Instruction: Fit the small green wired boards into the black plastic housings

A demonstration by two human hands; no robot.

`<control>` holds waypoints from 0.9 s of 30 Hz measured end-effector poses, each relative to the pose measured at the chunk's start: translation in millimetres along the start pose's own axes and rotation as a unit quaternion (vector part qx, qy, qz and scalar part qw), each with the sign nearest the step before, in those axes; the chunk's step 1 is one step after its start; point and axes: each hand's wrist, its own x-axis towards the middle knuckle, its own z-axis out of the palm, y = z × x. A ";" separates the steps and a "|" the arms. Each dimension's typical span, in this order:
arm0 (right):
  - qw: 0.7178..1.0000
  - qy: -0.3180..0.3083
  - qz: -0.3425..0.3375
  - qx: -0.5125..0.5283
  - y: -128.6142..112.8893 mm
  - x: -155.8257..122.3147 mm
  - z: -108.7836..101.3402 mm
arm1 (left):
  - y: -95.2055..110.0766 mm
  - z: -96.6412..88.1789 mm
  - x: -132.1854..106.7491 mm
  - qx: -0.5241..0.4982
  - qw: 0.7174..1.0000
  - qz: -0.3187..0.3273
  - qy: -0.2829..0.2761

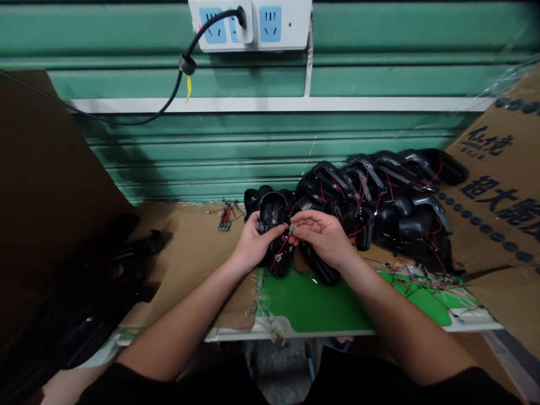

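Note:
My left hand is wrapped round a black plastic housing, a hollow shell held upright over the table. Between the fingertips of my right hand is a small green circuit board, close to the left thumb. Thin red wires run down from the board past a small metallic part in front of the housing. Another black housing lies just below my right hand on the green mat. The inside of the held shell is partly hidden by my fingers.
Several black housings with red wires are heaped at the back right. Loose wired boards lie on the green mat, and a small bunch sits on cardboard at left. Dark parts and tall cardboard stand left; a carton stands right.

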 end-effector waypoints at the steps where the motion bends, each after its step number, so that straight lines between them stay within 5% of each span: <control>1: 1.000 0.016 -0.008 -0.018 1.0 0.8 0.1 | -4.6 0.6 -2.0 0.003 1.000 0.002 -0.004; 8: 0.980 0.101 -0.102 -0.134 14.9 4.7 2.1 | -22.1 2.9 -9.9 -0.019 0.998 -0.034 -0.049; 19: 0.955 0.097 -0.184 -0.213 28.3 5.3 -1.2 | -34.7 2.6 -11.4 0.000 0.998 0.016 -0.067; 27: 0.897 0.068 -0.245 -0.362 23.2 1.3 -0.8 | -38.8 2.3 -13.8 0.026 0.997 0.046 -0.065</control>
